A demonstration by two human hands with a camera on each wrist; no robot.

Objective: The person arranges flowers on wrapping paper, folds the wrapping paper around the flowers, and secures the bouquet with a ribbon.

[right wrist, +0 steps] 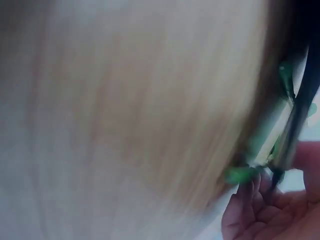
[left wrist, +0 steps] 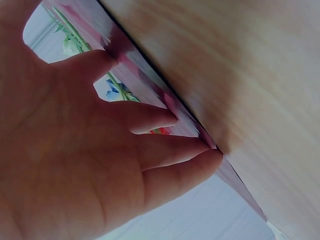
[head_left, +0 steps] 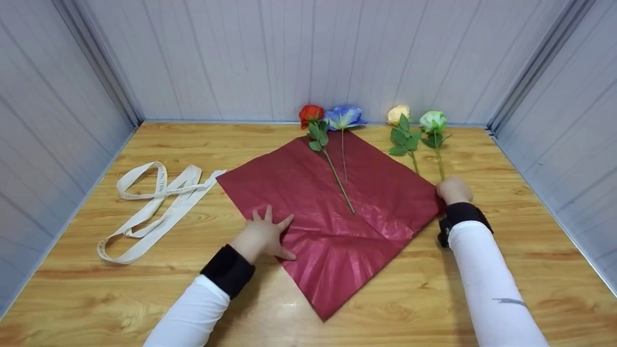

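Observation:
My left hand (head_left: 265,236) rests with fingers spread on the left edge of a dark red sheet of wrapping paper (head_left: 289,178). Its fingertips touch the paper in the left wrist view. At the paper's right corner, my right hand (head_left: 454,190) has its fingers curled round the lower stem of a pale green rose (head_left: 433,121). The right wrist view is blurred, with curled fingers (right wrist: 250,210) beside a dark, thin length. A red rose (head_left: 311,114) and a blue flower (head_left: 345,117) lie on the paper, heads past its top corner. A cream rose (head_left: 398,114) lies left of the green one.
A loosely looped white ribbon (head_left: 159,197) with printed letters lies left of the paper, one end close to its left corner. The wood-grain table (head_left: 409,308) is bounded by pale panel walls (head_left: 289,58) at the back and both sides.

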